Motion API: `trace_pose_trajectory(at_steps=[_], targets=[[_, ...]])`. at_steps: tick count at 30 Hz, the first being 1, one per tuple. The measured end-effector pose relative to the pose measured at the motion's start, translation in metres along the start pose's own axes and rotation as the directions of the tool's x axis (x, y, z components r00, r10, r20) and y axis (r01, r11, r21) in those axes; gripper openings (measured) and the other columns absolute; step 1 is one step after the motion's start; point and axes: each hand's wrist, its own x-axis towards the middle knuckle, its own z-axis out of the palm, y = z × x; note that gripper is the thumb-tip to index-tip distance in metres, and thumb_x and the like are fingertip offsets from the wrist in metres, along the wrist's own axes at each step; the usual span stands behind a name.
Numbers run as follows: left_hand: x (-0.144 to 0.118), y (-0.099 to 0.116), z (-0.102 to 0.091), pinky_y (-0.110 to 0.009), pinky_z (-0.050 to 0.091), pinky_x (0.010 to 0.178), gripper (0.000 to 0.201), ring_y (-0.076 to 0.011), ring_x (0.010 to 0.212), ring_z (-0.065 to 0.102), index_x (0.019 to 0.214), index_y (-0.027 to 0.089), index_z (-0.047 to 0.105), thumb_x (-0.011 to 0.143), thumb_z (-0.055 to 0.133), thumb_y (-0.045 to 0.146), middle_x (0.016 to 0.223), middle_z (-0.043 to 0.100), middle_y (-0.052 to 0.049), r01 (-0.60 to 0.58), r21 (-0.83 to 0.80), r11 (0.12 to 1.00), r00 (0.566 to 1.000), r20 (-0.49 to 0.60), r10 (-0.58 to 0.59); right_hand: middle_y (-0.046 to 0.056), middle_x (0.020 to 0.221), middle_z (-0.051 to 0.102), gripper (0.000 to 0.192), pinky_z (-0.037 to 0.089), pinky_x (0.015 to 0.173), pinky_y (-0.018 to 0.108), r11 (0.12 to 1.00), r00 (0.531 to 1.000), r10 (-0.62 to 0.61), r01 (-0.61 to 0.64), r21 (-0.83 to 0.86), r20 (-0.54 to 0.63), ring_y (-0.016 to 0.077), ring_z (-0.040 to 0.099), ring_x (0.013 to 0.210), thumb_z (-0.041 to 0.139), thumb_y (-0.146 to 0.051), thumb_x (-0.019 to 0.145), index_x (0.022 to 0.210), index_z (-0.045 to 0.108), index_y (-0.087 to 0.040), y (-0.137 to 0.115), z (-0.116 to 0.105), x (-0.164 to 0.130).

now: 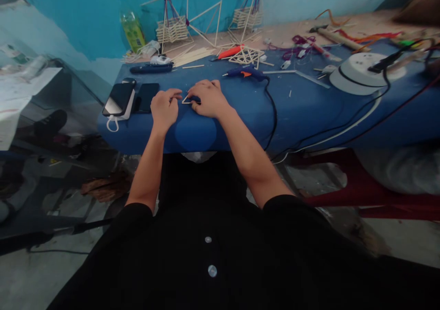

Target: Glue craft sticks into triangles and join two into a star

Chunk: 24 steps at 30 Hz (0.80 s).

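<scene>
Blue worktop (240, 113) under teal wall | left hand (164, 108) and right hand (208, 98) pinch small stick triangle (187, 101) between them | glue gun (245, 73) at 1 o'clock | triangle looks light, brittle: hold near corners, gently

Bare counter (240, 113) lay right of the hands; phones (132, 98) blocked the left, a glue gun (245, 73) and cord (273, 113) beyond.

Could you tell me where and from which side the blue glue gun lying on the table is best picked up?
Probably by the handle end of the glue gun, from above: it lies flat on the blue table, nozzle pointing left, black cord trailing off its right.
</scene>
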Motion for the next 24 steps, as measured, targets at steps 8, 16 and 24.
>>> trace_pose_trajectory(at_steps=[8, 16, 24], targets=[[0.0002, 0.0017, -0.0007, -0.045, 0.056, 0.115, 0.048, -0.0287, 0.118, 0.075, 0.127, 0.025, 0.083, 0.093, 0.056, 0.004, 0.105, 0.088, -0.004, -0.017, 0.030, 0.999, 1.000, -0.002, 0.017, 0.010, 0.149, 0.073, 0.037, 0.033, 0.123, 0.063, 1.000, 1.000, 0.012, -0.012, 0.006, -0.005, 0.0391, 0.054, 0.150, 0.059, -0.023, 0.094, 0.126, 0.078, -0.021, -0.0015, -0.0010, -0.0005], [-0.0036, 0.0090, -0.0022, -0.044, 0.055, 0.119, 0.042, -0.0276, 0.123, 0.074, 0.117, 0.029, 0.087, 0.099, 0.053, 0.013, 0.110, 0.088, -0.001, -0.007, 0.076, 0.997, 1.000, 0.022, 0.005, 0.010, 0.149, 0.073, 0.037, 0.032, 0.124, 0.065, 0.999, 1.000, 0.012, -0.012, 0.036, -0.009, 0.0391, 0.054, 0.151, 0.059, -0.023, 0.095, 0.126, 0.079, -0.020, -0.0030, -0.0019, -0.0012], [-0.0047, 0.0034, 0.0004, -0.042, 0.058, 0.116, 0.044, -0.0272, 0.120, 0.076, 0.119, 0.028, 0.086, 0.097, 0.054, 0.008, 0.107, 0.088, -0.002, -0.053, 0.025, 0.998, 0.998, -0.037, 0.054, 0.009, 0.147, 0.074, 0.039, 0.030, 0.123, 0.065, 0.998, 1.000, 0.006, -0.006, 0.057, -0.002, 0.0389, 0.053, 0.150, 0.058, -0.024, 0.094, 0.127, 0.079, -0.021, -0.0022, -0.0021, -0.0019]])
